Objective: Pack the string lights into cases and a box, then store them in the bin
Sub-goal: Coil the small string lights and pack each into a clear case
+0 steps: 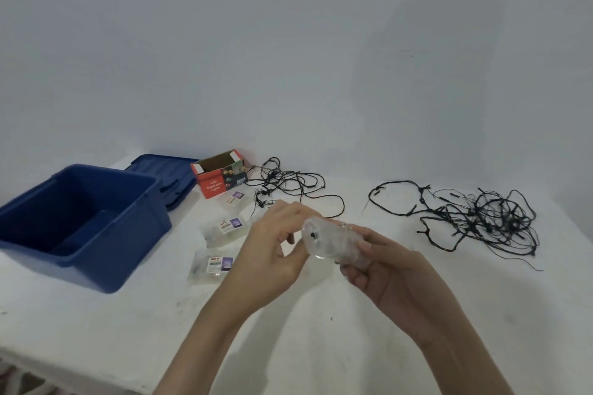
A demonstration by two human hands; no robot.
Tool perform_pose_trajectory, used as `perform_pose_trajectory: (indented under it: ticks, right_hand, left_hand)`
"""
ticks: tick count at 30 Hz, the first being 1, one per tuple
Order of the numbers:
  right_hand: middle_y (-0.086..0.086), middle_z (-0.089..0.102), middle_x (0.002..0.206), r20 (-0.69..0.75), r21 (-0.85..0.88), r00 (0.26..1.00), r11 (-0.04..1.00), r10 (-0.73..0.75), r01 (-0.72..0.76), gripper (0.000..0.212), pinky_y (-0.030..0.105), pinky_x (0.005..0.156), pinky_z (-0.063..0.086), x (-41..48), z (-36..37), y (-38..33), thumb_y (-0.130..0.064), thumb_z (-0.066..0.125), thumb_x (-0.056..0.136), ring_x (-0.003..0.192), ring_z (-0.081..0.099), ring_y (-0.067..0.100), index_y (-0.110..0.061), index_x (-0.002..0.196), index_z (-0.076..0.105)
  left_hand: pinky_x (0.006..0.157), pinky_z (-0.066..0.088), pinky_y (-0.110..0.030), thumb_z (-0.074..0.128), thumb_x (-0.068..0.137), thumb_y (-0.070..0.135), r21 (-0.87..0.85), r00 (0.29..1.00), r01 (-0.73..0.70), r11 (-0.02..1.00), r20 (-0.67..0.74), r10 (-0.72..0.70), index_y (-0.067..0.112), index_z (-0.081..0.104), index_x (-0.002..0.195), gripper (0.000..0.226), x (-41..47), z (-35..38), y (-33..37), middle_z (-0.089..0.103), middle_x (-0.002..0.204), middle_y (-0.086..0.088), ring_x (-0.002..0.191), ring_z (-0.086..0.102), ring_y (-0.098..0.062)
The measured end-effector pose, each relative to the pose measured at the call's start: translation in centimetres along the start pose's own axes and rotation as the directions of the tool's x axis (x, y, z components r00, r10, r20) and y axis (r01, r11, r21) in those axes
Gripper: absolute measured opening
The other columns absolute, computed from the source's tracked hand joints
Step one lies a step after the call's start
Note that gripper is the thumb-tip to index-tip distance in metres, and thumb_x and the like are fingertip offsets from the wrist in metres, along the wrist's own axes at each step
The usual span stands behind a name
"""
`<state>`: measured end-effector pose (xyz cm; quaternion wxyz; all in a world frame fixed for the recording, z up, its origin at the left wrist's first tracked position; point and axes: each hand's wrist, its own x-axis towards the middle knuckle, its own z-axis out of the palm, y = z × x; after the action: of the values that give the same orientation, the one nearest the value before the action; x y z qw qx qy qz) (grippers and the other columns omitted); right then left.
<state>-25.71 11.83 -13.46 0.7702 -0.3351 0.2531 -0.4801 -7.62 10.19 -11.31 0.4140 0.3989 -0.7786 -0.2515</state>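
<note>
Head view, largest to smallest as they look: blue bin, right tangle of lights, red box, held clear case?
1. blue bin
2. tangle of lights
3. red box and clear case look alike; case is nearer the camera, so unranked.

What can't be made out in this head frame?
Head view:
- Held case: contents blurred; left hand and right hand cover its ends.
- Box: inside hidden by its front wall.
- Bin: near floor hidden by its own wall.
- Table cases: labels too small to read.
- Lid: partly behind the bin.
- Right tangle: strand count unclear.
</note>
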Motion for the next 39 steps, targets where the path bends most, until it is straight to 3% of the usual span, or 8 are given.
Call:
perform_pose_trajectory:
  ticks: [5, 14, 20, 24, 31, 33, 36, 39]
  right_hand:
    - [0.015, 0.065, 0.077, -0.086, 0.024, 0.996, 0.999, -0.025, 0.027, 0.065, 0.023, 0.053, 0.052, 3.7, 1.4, 1.1, -0.023, 0.093, 0.036, 0.056, 0.061, 0.021, -0.003, 0.093, 0.071]
    - [0.02, 0.064, 0.075, -0.103, -0.062, 0.994, 0.998, -0.038, 0.031, 0.065, 0.028, 0.052, 0.051, 10.5, 4.8, 2.2, -0.013, 0.083, 0.057, 0.057, 0.059, 0.026, -0.011, 0.116, 0.056]
    - [0.016, 0.068, 0.086, -0.067, -0.328, 0.996, 0.944, -0.066, 0.04, 0.062, 0.028, 0.058, 0.052, 14.3, 6.0, 3.0, -0.045, 0.086, 0.053, 0.065, 0.061, 0.024, -0.011, 0.102, 0.072]
    - [0.013, 0.072, 0.09, -0.132, -0.388, 0.989, 0.922, -0.066, 0.009, 0.022, 0.028, 0.056, 0.052, 16.4, 6.2, 3.9, -0.02, 0.081, 0.068, 0.067, 0.065, 0.021, -0.008, 0.086, 0.076]
    - [0.009, 0.07, 0.071, -0.409, -0.152, 0.911, 0.988, -0.048, -0.016, 0.019, 0.026, 0.054, 0.055, 20.4, 5.5, 4.8, -0.012, 0.065, 0.067, 0.059, 0.065, 0.017, -0.001, 0.081, 0.07]
    - [0.008, 0.07, 0.072, -0.469, -0.126, 0.881, 0.992, -0.071, 0.013, 0.02, 0.025, 0.055, 0.056, 21.4, 5.0, 5.0, -0.012, 0.064, 0.069, 0.061, 0.066, 0.016, -0.001, 0.084, 0.068]
    - [0.01, 0.07, 0.076, -0.53, -0.1, 0.843, 0.994, -0.091, 0.045, 0.017, 0.026, 0.056, 0.056, 22.5, 4.4, 5.1, -0.011, 0.064, 0.072, 0.065, 0.066, 0.018, -0.001, 0.085, 0.068]
    - [0.013, 0.07, 0.079, -0.56, -0.105, 0.822, 0.993, -0.107, 0.058, 0.017, 0.027, 0.056, 0.056, 23.2, 3.8, 5.1, -0.011, 0.065, 0.071, 0.067, 0.066, 0.02, -0.001, 0.084, 0.068]
  left_hand:
    - [0.079, 0.043, -0.032, 0.058, 0.073, 0.04, -0.258, 0.974, 0.188, 0.948, 0.17, -0.147, 0.026, 0.068, 0.095, 0.028, 0.4, -3.0, -2.4, 0.061, 0.099, 0.018, 0.094, 0.053, -0.012]
    - [0.086, 0.048, -0.049, 0.064, 0.066, 0.055, -0.292, 0.944, 0.331, 0.897, 0.093, -0.318, 0.035, 0.07, 0.094, 0.036, 3.0, -7.7, -7.1, 0.067, 0.1, 0.005, 0.094, 0.061, -0.024]
    - [0.088, 0.047, -0.051, 0.064, 0.069, 0.058, -0.229, 0.93, 0.346, 0.91, 0.207, -0.302, 0.031, 0.066, 0.099, 0.041, 4.1, -10.6, -11.0, 0.066, 0.102, 0.002, 0.097, 0.058, -0.029]
    - [0.086, 0.047, -0.03, 0.064, 0.07, 0.062, -0.226, 0.906, 0.391, 0.893, 0.265, -0.329, 0.035, 0.065, 0.097, 0.038, 4.5, -11.4, -13.4, 0.064, 0.103, -0.002, 0.096, 0.056, -0.021]
    - [0.07, 0.044, -0.008, 0.047, 0.072, 0.06, -0.25, 0.876, 0.481, 0.84, 0.1, -0.472, 0.041, 0.054, 0.103, 0.037, 7.1, -11.7, -18.3, 0.061, 0.1, 0.018, 0.085, 0.055, 0.012]
    - [0.071, 0.041, -0.005, 0.051, 0.08, 0.056, -0.127, 0.858, 0.509, 0.851, -0.009, -0.514, 0.031, 0.057, 0.112, 0.041, 7.5, -11.1, -21.4, 0.06, 0.106, 0.016, 0.093, 0.055, 0.011]
    - [0.095, 0.041, -0.027, 0.059, 0.085, 0.048, 0.247, 0.849, 0.517, 0.82, -0.025, -0.528, 0.024, 0.05, 0.129, 0.052, 7.9, -9.5, -25.9, 0.053, 0.129, 0.006, 0.122, 0.047, -0.014]
    - [0.107, 0.032, -0.037, 0.063, 0.08, 0.05, 0.374, 0.823, 0.527, 0.764, 0.003, -0.569, 0.027, 0.031, 0.143, 0.074, 8.2, -7.8, -27.2, 0.036, 0.147, 0.006, 0.136, 0.031, -0.019]
